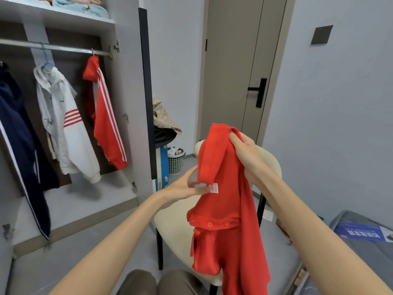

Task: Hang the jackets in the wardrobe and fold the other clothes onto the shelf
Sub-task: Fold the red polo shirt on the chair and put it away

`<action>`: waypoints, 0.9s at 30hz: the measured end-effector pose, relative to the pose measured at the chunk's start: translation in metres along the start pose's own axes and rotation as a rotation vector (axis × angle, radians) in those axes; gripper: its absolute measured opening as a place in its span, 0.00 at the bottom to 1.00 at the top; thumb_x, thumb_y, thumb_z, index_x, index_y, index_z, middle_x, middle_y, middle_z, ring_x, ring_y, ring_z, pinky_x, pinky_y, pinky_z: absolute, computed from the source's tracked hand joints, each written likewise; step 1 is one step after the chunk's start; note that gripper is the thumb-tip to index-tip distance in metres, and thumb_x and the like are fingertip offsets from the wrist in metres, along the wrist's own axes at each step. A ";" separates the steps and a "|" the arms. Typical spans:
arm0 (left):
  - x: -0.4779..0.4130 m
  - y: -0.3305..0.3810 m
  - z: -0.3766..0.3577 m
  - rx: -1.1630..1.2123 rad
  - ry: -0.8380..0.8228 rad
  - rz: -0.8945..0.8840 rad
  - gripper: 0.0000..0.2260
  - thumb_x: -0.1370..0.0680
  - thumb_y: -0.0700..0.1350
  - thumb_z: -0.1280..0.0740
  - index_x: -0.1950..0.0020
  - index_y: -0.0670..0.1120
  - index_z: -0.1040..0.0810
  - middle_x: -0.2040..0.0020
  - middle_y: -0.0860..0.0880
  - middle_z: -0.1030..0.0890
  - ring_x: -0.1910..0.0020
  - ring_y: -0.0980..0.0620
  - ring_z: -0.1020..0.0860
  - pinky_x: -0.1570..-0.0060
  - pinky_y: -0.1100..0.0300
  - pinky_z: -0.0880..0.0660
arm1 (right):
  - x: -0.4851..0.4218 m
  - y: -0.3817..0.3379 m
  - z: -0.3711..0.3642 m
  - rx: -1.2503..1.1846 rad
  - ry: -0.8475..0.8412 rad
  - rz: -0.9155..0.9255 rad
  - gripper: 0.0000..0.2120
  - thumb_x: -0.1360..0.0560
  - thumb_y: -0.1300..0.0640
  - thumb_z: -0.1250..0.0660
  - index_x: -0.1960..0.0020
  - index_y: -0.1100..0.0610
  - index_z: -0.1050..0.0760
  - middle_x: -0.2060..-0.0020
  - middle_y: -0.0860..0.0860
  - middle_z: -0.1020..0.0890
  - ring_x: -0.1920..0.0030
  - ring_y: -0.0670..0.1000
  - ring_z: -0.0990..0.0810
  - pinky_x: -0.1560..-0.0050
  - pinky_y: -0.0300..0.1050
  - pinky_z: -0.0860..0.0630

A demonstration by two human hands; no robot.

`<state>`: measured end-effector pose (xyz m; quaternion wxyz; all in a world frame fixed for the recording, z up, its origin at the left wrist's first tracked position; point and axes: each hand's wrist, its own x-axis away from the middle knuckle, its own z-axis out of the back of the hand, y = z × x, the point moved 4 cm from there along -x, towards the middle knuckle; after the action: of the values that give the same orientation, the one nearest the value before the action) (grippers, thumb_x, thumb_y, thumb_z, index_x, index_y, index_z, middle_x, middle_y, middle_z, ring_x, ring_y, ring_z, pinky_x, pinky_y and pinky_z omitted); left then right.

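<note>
1. Fabric of the red garment [225, 209] hangs full length above the cream chair [174, 226], likely so it drops straight and its shape can be read before folding.
2. Above the chair's backrest, the right hand [247, 155] grips a bunched top edge, fingers curled round it, carrying the weight.
3. Over the chair's left side, the left hand [185, 186] is spread, thumb apart from straight fingers whose tips touch the white label [214, 188]. It clasps nothing and is probably feeling for an edge.
4. The garment is bright red, soft and creased, with a row of snap buttons [218, 224] low down and a folded band beside the label.
5. Left of the chair, the wardrobe [125, 103] holds three hung jackets [63, 124]; this piece looks bound for the shelf [63, 15].
</note>
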<state>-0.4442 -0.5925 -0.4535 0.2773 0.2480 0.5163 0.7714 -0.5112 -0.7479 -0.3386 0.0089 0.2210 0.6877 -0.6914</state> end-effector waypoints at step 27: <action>0.026 0.062 0.033 -0.263 0.403 -0.581 0.09 0.23 0.41 0.32 0.55 0.57 0.19 0.55 0.52 0.22 0.52 0.56 0.25 0.50 0.66 0.31 | 0.025 0.066 -0.006 0.566 -0.526 -0.248 0.19 0.26 0.55 0.30 0.36 0.54 0.26 0.43 0.50 0.21 0.45 0.47 0.21 0.45 0.41 0.26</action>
<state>-0.4513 -0.5721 -0.3813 0.4070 -0.1033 0.5059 0.7535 -0.5106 -0.7385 -0.4091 0.0399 -0.0544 0.4657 -0.8824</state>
